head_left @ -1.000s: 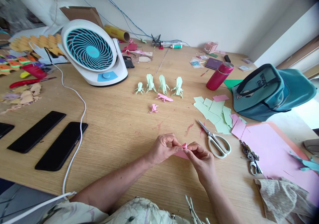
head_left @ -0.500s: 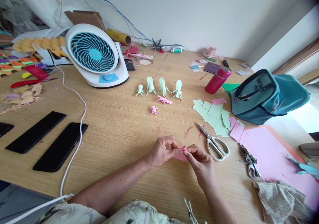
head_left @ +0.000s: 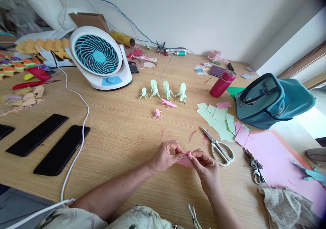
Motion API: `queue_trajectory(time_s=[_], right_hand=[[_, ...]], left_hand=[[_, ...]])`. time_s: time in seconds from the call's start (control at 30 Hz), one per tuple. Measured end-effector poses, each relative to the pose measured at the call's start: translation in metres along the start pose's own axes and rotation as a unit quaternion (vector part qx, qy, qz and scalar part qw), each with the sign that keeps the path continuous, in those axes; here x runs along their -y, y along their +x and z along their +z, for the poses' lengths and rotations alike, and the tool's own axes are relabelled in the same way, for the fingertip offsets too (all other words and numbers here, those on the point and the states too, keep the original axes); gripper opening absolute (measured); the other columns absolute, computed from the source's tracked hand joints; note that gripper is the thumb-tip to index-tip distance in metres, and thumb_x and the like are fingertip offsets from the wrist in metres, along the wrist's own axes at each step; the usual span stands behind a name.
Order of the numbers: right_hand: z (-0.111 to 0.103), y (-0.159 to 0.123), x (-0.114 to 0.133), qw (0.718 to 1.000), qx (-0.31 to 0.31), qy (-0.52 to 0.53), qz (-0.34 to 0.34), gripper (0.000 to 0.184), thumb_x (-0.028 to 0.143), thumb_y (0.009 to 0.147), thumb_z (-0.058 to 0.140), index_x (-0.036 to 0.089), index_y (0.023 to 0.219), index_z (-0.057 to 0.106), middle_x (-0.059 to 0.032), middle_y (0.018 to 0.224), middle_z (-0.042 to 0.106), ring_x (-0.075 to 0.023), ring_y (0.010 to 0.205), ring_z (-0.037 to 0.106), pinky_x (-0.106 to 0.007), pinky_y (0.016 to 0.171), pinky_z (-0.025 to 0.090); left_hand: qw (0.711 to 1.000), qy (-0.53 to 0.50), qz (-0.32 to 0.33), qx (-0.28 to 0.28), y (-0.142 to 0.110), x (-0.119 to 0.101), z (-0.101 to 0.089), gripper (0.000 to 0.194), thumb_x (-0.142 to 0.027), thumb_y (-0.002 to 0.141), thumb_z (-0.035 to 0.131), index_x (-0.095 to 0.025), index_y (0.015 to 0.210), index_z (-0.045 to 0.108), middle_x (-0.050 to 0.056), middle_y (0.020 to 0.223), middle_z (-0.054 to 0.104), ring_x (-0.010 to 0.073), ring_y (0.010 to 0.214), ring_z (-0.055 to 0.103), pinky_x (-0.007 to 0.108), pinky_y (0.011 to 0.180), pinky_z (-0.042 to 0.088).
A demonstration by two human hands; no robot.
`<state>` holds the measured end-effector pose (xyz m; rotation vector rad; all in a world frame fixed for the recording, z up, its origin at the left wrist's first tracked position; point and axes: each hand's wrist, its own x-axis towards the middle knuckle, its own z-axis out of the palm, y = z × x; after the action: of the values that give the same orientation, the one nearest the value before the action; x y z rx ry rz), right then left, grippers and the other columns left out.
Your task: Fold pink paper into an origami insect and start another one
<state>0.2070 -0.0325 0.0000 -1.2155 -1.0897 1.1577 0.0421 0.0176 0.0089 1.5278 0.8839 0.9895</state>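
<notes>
Between both sets of fingertips is a small piece of pink paper [head_left: 187, 162], its upper edge bent up and its lower part hanging below the thumbs. My left hand [head_left: 169, 156] pinches it from the left, and my right hand [head_left: 206, 168] pinches it from the right; both are closed. Just right of my right hand lie scissors [head_left: 221, 151] with white handles. Farther back stand several pale green folded paper figures [head_left: 166, 90] in a row. In front of them are a long pink paper figure [head_left: 168, 103] and a smaller pink paper figure [head_left: 157, 113].
Green paper pieces [head_left: 214, 117], a red bottle [head_left: 223, 83] and a teal bag [head_left: 270, 100] are on the right. Keys [head_left: 254, 166] touch a pink sheet [head_left: 277, 161]. Leftward are a fan [head_left: 98, 55], black phones [head_left: 62, 151] and a white cable [head_left: 85, 120].
My hands stay almost in place, both still pinching the pink paper. Slightly more of its lower part shows beneath my fingers. The whole view has shifted a little.
</notes>
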Motion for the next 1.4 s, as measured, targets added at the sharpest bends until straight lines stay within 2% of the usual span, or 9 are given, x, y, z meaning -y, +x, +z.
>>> queue_trajectory(time_s=[0.17, 0.47, 0.8, 1.0, 1.17, 1.3, 1.4], right_hand=[[-0.001, 0.001, 0.001, 1.0, 0.001, -0.001, -0.007, 0.011, 0.031, 0.08, 0.076, 0.023, 0.073, 0.073, -0.0014, 0.072, 0.063, -0.0157, 0.071, 0.056, -0.029, 0.066, 0.043], [-0.002, 0.001, -0.002, 1.0, 0.013, -0.018, -0.009, 0.011, 0.031, 0.081, 0.075, 0.022, 0.075, 0.074, -0.0018, 0.073, 0.059, -0.0164, 0.071, 0.052, -0.03, 0.066, 0.041], [-0.002, -0.001, -0.005, 0.999, -0.013, -0.034, -0.039, 0.009, 0.028, 0.083, 0.073, 0.022, 0.076, 0.072, -0.0018, 0.076, 0.058, -0.0169, 0.072, 0.052, -0.03, 0.066, 0.039], [-0.001, -0.001, 0.003, 0.998, -0.033, -0.016, -0.057, 0.011, 0.029, 0.084, 0.072, 0.023, 0.075, 0.07, -0.0005, 0.075, 0.057, -0.016, 0.073, 0.051, -0.029, 0.067, 0.041], [-0.007, 0.0, 0.005, 0.996, -0.062, 0.002, -0.064, 0.005, 0.031, 0.089, 0.067, 0.026, 0.087, 0.067, 0.0015, 0.079, 0.055, -0.0138, 0.074, 0.049, -0.026, 0.068, 0.041], [-0.003, 0.001, -0.001, 0.999, -0.023, -0.008, -0.041, 0.017, 0.032, 0.084, 0.073, 0.024, 0.098, 0.067, -0.001, 0.083, 0.06, -0.0152, 0.073, 0.053, -0.027, 0.066, 0.044], [0.003, 0.001, -0.005, 0.999, 0.005, -0.024, -0.035, 0.014, 0.033, 0.082, 0.075, 0.021, 0.089, 0.069, -0.0027, 0.081, 0.061, -0.0166, 0.072, 0.054, -0.03, 0.066, 0.045]], left_hand=[[1.0, -0.001, -0.003, 0.001, 0.0, -0.003, 0.001, 0.029, -0.035, 0.078, 0.077, -0.012, 0.064, 0.067, 0.0, 0.062, 0.057, 0.0096, 0.06, 0.051, 0.022, 0.059, 0.038], [1.0, 0.003, -0.003, -0.007, -0.002, 0.003, 0.001, 0.03, -0.037, 0.078, 0.077, -0.012, 0.064, 0.067, 0.0, 0.063, 0.056, 0.0097, 0.06, 0.05, 0.022, 0.059, 0.038], [1.0, 0.007, -0.004, -0.012, -0.002, 0.0, 0.006, 0.03, -0.036, 0.08, 0.074, -0.013, 0.064, 0.065, 0.0, 0.063, 0.055, 0.0103, 0.061, 0.05, 0.022, 0.061, 0.038], [0.999, 0.02, -0.017, -0.021, -0.005, -0.004, 0.008, 0.031, -0.038, 0.079, 0.075, -0.013, 0.063, 0.064, -0.001, 0.063, 0.055, 0.0112, 0.062, 0.051, 0.023, 0.062, 0.038], [0.999, 0.026, -0.032, -0.034, -0.006, 0.0, 0.01, 0.036, -0.043, 0.079, 0.074, -0.014, 0.062, 0.062, -0.001, 0.062, 0.056, 0.0116, 0.062, 0.05, 0.023, 0.062, 0.038], [0.998, 0.028, -0.037, -0.053, -0.006, 0.001, 0.01, 0.037, -0.045, 0.081, 0.071, -0.014, 0.062, 0.059, -0.001, 0.062, 0.054, 0.0108, 0.062, 0.047, 0.023, 0.061, 0.038], [0.997, 0.031, -0.037, -0.052, -0.007, 0.0, 0.011, 0.038, -0.044, 0.081, 0.072, -0.014, 0.062, 0.059, -0.001, 0.063, 0.054, 0.0108, 0.062, 0.047, 0.023, 0.061, 0.038]])
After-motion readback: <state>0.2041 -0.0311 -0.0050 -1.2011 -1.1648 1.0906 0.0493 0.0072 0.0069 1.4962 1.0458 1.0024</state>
